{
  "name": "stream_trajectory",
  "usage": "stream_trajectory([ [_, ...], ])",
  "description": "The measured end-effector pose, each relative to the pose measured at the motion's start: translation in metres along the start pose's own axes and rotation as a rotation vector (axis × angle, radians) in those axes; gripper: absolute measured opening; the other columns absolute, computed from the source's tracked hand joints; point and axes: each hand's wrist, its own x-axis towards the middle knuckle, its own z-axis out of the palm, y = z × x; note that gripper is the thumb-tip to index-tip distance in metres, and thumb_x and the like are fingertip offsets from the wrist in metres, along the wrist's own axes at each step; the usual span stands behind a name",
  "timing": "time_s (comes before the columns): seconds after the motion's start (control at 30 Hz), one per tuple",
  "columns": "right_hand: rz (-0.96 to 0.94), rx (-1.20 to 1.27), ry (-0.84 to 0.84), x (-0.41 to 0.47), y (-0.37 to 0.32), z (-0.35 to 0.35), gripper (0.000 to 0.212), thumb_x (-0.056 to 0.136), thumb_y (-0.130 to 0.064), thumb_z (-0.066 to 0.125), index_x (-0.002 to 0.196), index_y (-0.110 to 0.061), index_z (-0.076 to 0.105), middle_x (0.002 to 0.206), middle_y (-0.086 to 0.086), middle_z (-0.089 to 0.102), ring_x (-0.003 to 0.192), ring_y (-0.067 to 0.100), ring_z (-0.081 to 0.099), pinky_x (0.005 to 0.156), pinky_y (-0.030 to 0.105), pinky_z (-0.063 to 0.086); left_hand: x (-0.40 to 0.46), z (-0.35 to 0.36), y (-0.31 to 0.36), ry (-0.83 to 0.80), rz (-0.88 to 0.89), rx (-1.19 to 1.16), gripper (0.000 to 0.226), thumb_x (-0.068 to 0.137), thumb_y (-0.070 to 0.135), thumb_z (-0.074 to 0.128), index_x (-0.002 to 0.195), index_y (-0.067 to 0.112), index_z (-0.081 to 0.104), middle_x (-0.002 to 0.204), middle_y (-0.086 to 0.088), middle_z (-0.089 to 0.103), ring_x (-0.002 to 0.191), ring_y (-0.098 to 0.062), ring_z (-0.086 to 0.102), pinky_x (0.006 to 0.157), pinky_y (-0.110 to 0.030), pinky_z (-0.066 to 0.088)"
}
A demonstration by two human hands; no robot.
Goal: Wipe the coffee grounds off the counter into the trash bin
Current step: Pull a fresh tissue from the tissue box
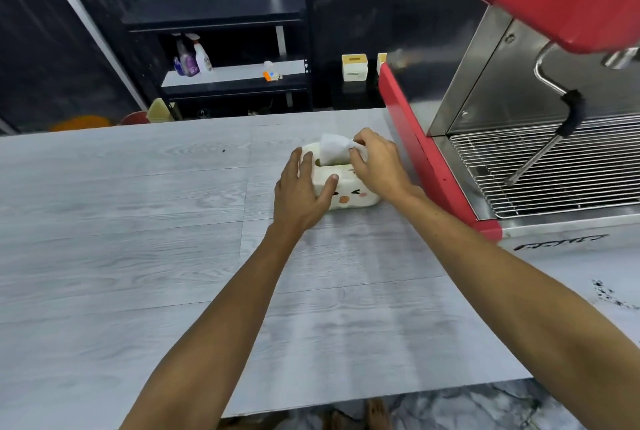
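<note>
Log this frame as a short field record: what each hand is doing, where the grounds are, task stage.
left hand: steadies the tissue box, fingers laid flat on it
right hand: pinches a tissue sticking up from the box
coffee grounds: on the counter, far right, in front of the espresso machine
trash bin: not identifiable
stage: getting a tissue, wiping not begun

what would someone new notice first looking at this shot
Mid-counter, both hands work a cream tissue box with a cartoon face: the left hand steadies it while the right hand pinches a white tissue sticking out of the top. A big red espresso machine fills the right side. Dark coffee grounds speckle the counter at the far right edge.
</note>
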Motion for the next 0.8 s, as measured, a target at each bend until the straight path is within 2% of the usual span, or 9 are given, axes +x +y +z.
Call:
stream_trajectory([
  [0.17, 0.0, 0.154, 0.044, -0.026, -0.007, -0.018, 0.006, 0.092, -0.014, 0.055, 0.096, -0.011, 0.053, 0.083, 0.001, 0.061, 0.069, 0.015, 0.056, 0.056, 0.023, 0.047, -0.026, -0.005, 0.001, 0.007, 0.026, -0.065, 0.08, 0.092, 0.059, 0.053, 0.154, 0.018, 0.024, 0.165, -0.004, 0.013, 0.149, -0.023, 0.02, 0.115, -0.049, 0.035],
  [0.27, 0.049, 0.285, 0.068, -0.054, -0.011, -0.028, 0.009, 0.088, -0.011, 0.057, 0.097, -0.012, 0.055, 0.085, -0.002, 0.063, 0.073, 0.012, 0.06, 0.06, 0.027, 0.053, -0.055, -0.005, 0.0, 0.026, 0.048, -0.108, 0.08, 0.09, 0.052, 0.057, 0.153, 0.014, 0.026, 0.163, -0.007, 0.017, 0.148, -0.024, 0.022, 0.114, -0.047, 0.037],
  [0.37, 0.099, 0.327, 0.067, -0.092, -0.014, -0.037, 0.018, 0.085, -0.008, 0.059, 0.103, -0.01, 0.06, 0.091, -0.004, 0.066, 0.08, 0.009, 0.061, 0.069, 0.023, 0.05, -0.087, 0.002, -0.001, -0.014, 0.018, -0.137, 0.077, 0.091, 0.043, 0.061, 0.154, 0.014, 0.027, 0.163, -0.005, 0.018, 0.149, -0.022, 0.021, 0.116, -0.048, 0.035],
  [0.5, 0.226, 0.349, 0.048, -0.142, -0.012, -0.049, 0.027, 0.082, -0.009, 0.06, 0.108, -0.013, 0.065, 0.094, -0.006, 0.068, 0.083, 0.011, 0.062, 0.07, 0.024, 0.049, -0.124, 0.011, 0.005, -0.089, 0.022, -0.134, 0.073, 0.093, 0.034, 0.063, 0.153, 0.013, 0.029, 0.162, -0.007, 0.021, 0.149, -0.022, 0.023, 0.119, -0.044, 0.03],
  [0.6, 0.354, 0.355, 0.045, -0.18, -0.003, -0.062, 0.026, 0.08, -0.008, 0.064, 0.106, -0.015, 0.067, 0.091, -0.008, 0.068, 0.08, 0.008, 0.061, 0.069, 0.018, 0.047, -0.148, 0.019, 0.016, -0.146, 0.043, -0.132, 0.068, 0.093, 0.031, 0.063, 0.152, 0.012, 0.033, 0.159, -0.007, 0.029, 0.146, -0.023, 0.029, 0.119, -0.041, 0.03],
  [0.7, 0.465, 0.383, 0.05, -0.216, 0.009, -0.077, 0.02, 0.08, -0.009, 0.066, 0.097, -0.02, 0.065, 0.083, -0.011, 0.065, 0.072, -0.002, 0.057, 0.061, 0.01, 0.042, -0.171, 0.031, 0.031, -0.207, 0.09, -0.133, 0.064, 0.094, 0.028, 0.061, 0.151, 0.012, 0.036, 0.158, -0.007, 0.033, 0.145, -0.022, 0.029, 0.119, -0.04, 0.029],
  [0.8, 0.543, 0.334, 0.047, -0.243, 0.021, -0.09, 0.019, 0.08, -0.011, 0.067, 0.097, -0.02, 0.064, 0.083, -0.008, 0.063, 0.073, -0.001, 0.057, 0.055, 0.007, 0.04, -0.188, 0.044, 0.05, -0.244, 0.125, -0.137, 0.062, 0.095, 0.028, 0.06, 0.15, 0.015, 0.037, 0.157, -0.005, 0.034, 0.143, -0.022, 0.031, 0.119, -0.035, 0.026],
])
